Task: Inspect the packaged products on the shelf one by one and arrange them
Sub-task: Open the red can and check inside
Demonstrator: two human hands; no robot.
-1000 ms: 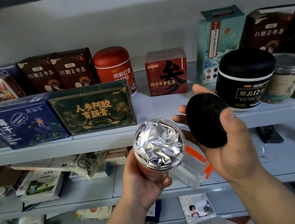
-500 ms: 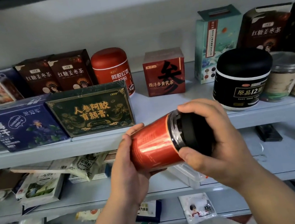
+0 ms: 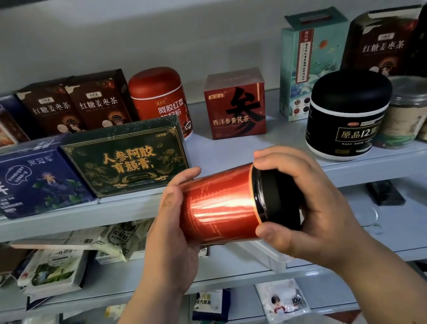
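Red can [image 3: 219,206]: held on its side in the air, just in front of the top shelf's front edge [image 3: 47,220], its metallic wall turned to the camera.
Black lid [image 3: 278,199]: seated on the can's right end; how tightly it is closed cannot be told.
Left hand [image 3: 168,237]: wrapped round the can's base end, fingers curled against the wall.
Right hand [image 3: 307,208]: closed round the lid, fingers laid over its top and the thumb pressed at its lower rim.
Open room [image 3: 233,152]: a bare stretch of top shelf is seen directly behind the can, running back to the red square box [image 3: 236,104].
Left bound: the stretch is closed by the green box [image 3: 126,156], which is set close to the front edge and touches the blue box [image 3: 20,180].
Right bound: the black jar [image 3: 348,113] is stood near the front edge, with clear jars [image 3: 410,112] just beside it.
Back row: a red jar [image 3: 159,97] is partly hidden behind the green box; a teal carton [image 3: 308,61] is stood upright behind the black jar.
Lower shelf [image 3: 226,278]: loose packets are piled at its left.
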